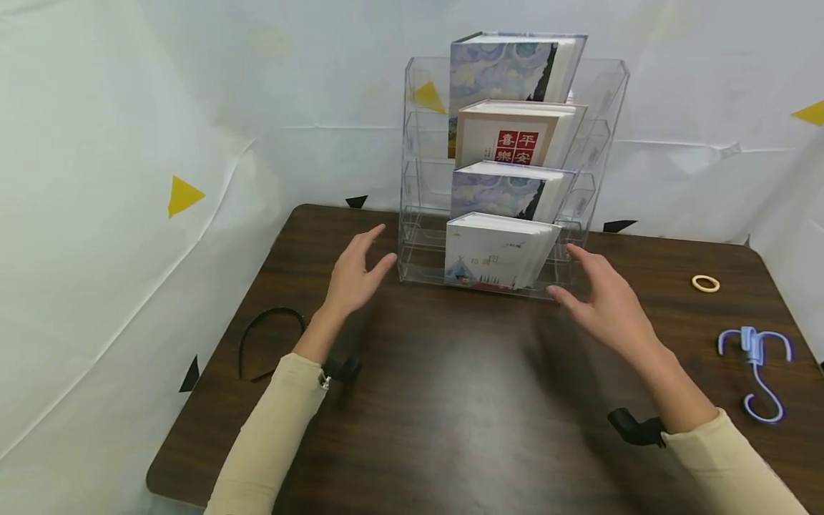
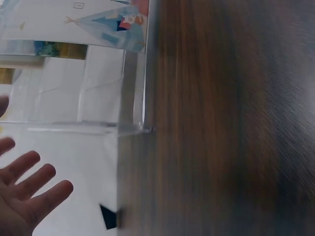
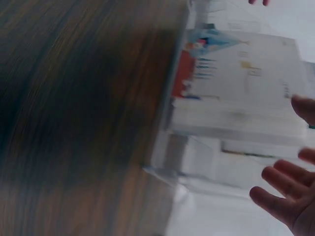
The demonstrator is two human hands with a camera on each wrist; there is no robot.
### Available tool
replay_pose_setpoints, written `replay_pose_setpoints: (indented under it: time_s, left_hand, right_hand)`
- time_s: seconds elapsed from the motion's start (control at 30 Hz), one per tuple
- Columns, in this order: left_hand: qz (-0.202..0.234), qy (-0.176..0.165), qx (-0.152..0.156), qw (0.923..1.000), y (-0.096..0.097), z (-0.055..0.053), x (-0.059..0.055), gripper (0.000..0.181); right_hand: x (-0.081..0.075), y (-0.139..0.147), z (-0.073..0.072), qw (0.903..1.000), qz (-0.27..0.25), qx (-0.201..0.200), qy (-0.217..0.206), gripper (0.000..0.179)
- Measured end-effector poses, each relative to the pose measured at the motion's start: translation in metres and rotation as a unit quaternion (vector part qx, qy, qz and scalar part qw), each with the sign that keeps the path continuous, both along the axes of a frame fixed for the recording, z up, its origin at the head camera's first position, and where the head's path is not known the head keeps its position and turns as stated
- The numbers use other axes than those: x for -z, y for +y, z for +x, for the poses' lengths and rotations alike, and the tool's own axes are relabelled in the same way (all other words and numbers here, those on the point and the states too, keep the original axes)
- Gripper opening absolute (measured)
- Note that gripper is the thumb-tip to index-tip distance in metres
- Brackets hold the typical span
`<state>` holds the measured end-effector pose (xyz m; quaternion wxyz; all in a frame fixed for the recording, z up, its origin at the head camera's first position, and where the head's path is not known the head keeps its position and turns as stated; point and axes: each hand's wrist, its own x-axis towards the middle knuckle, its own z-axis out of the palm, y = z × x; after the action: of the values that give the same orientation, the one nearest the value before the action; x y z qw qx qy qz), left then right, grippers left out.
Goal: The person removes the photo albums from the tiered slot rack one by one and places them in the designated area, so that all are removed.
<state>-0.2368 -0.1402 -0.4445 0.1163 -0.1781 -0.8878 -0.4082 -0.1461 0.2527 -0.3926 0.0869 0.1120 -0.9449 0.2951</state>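
Note:
A clear acrylic tiered rack (image 1: 421,275) stands at the back of the dark wooden table, with books stacked up its tiers. Lowest is a white book (image 1: 483,250) with a tent drawing. Behind it rise a painted-cover book (image 1: 492,194), a beige book with red characters (image 1: 476,139) and another painted-cover book (image 1: 498,71). My left hand (image 1: 352,275) is held just left of the rack, fingers spread and holding nothing. At the rack's right side, my right hand (image 1: 608,300) reaches toward it, also empty with fingers extended. Both wrist views show the spread fingers beside the rack.
On the right of the table (image 1: 450,429) lie a pale ring (image 1: 705,284) and a light-blue hook hanger (image 1: 754,357). A black headband-like loop (image 1: 270,311) lies at left, near my left forearm. White sheeting with yellow and black patches surrounds the table.

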Motion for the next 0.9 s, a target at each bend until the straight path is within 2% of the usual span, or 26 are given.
replay_pose_setpoints:
  time_s: [0.13, 0.23, 0.33, 0.47, 0.6, 0.7, 0.8, 0.9]
  left_hand:
    - [0.068, -0.027, -0.006, 0.9973, 0.012, -0.021, 0.002, 0.053]
    - [0.088, -0.045, -0.008, 0.9950, 0.020, -0.033, 0.000, 0.052]
    - [0.104, -0.070, -0.006, 0.9921, 0.027, -0.040, -0.005, 0.053]
    - [0.123, -0.096, -0.016, 0.9877, 0.034, -0.045, -0.011, 0.052]
    - [0.132, -0.095, -0.041, 0.9858, 0.040, -0.052, -0.011, 0.051]
    - [0.134, -0.111, -0.058, 0.9831, 0.045, -0.058, -0.008, 0.052]
    - [0.134, -0.140, -0.073, 0.9783, 0.053, -0.062, -0.002, 0.053]
    - [0.137, -0.154, -0.085, 0.9749, 0.059, -0.066, 0.002, 0.054]
  right_hand:
    - [0.014, -0.009, -0.017, 0.9959, -0.081, 0.038, -0.008, 0.075]
    - [0.025, -0.015, -0.029, 0.9906, -0.123, 0.060, -0.004, 0.074]
    - [0.035, -0.020, -0.039, 0.9860, -0.151, 0.070, -0.011, 0.071]
    - [0.044, -0.025, -0.049, 0.9830, -0.168, 0.067, -0.029, 0.065]
    - [0.049, -0.027, -0.061, 0.9812, -0.183, 0.050, -0.034, 0.061]
    - [0.050, -0.029, -0.069, 0.9797, -0.194, 0.036, -0.038, 0.059]
    - [0.052, -0.025, -0.072, 0.9789, -0.196, 0.025, -0.053, 0.055]
    - [0.053, -0.023, -0.073, 0.9793, -0.188, 0.019, -0.072, 0.053]
